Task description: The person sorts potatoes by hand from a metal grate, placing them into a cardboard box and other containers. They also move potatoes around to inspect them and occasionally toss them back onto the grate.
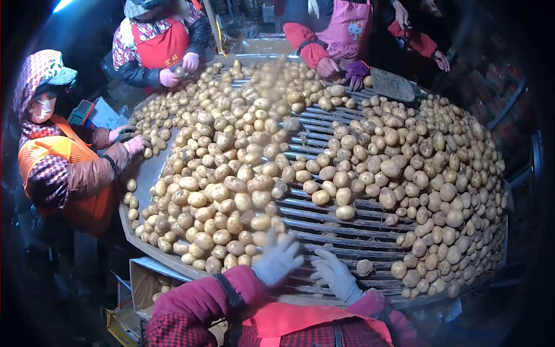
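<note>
My left hand (277, 258), in a pale grey glove, is over the table's near edge beside the left heap of potatoes (219, 191). Its fingers are spread and point up, and nothing shows in them. My right hand (335, 276), gloved alike, lies over the metal bars (329, 231) with fingers apart and nothing in them. Just right of it, a single potato (365, 267) rests on the bars. The right heap of potatoes (445, 196) covers the far right part of the slatted table.
A person in an orange apron (63, 150) reaches in at the left. Another in a red apron (162, 46) and one in a pink apron (346, 29) stand at the far side. A flat metal scoop (392, 84) lies there. A box (150, 283) holding potatoes is below the near left edge.
</note>
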### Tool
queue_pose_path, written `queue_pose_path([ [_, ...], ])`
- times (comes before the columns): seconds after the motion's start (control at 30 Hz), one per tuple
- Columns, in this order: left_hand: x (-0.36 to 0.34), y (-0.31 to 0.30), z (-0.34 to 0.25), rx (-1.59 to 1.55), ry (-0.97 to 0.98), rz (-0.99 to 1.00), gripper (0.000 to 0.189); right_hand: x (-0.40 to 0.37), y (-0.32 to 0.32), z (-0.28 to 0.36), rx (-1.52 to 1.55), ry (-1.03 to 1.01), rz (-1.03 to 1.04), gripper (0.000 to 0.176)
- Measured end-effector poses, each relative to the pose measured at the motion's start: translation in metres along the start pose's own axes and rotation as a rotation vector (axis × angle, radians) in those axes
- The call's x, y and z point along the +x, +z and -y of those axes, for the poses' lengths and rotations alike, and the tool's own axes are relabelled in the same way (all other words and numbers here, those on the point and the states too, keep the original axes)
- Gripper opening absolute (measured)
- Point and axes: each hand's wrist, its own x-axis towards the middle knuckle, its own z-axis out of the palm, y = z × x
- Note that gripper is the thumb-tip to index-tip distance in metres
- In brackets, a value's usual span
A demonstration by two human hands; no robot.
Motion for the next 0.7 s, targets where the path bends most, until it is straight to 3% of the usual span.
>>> queue_pose_path([
  [0.07, 0.010, 0.009, 0.025, 0.073, -0.064, -0.032, 0.022, 0.002, 0.000, 0.006, 0.062, 0.047, 0.013, 0.055],
  [0.1, 0.020, -0.009, 0.045, 0.121, -0.193, -0.009, 0.022, 0.002, 0.001, 0.007, 0.094, 0.074, 0.020, 0.054],
  [0.13, 0.024, -0.013, 0.069, 0.166, -0.188, -0.086, 0.024, 0.002, 0.003, 0.011, 0.037, 0.061, -0.008, 0.052],
  [0.2, 0.027, -0.015, 0.103, 0.165, -0.127, -0.033, 0.037, 0.002, 0.003, 0.010, 0.107, 0.060, -0.028, 0.045],
  [0.3, 0.033, -0.002, 0.114, 0.183, -0.163, -0.027, 0.038, 0.001, 0.001, 0.015, 0.174, 0.090, -0.018, 0.042],
  [0.47, 0.056, -0.006, 0.135, 0.176, -0.214, -0.235, 0.028, -0.001, -0.004, 0.016, 0.164, 0.105, -0.028, 0.041],
  [0.53, 0.071, -0.004, 0.158, 0.240, -0.296, -0.322, 0.032, -0.001, -0.007, 0.016, 0.173, 0.103, -0.025, 0.042],
  [0.63, 0.065, -0.025, 0.179, 0.243, -0.328, -0.252, 0.036, 0.001, -0.009, 0.012, 0.159, 0.117, -0.010, 0.044],
  [0.7, 0.057, -0.001, 0.212, 0.343, -0.363, -0.235, 0.035, 0.003, -0.010, 0.018, 0.120, 0.135, -0.030, 0.044],
])
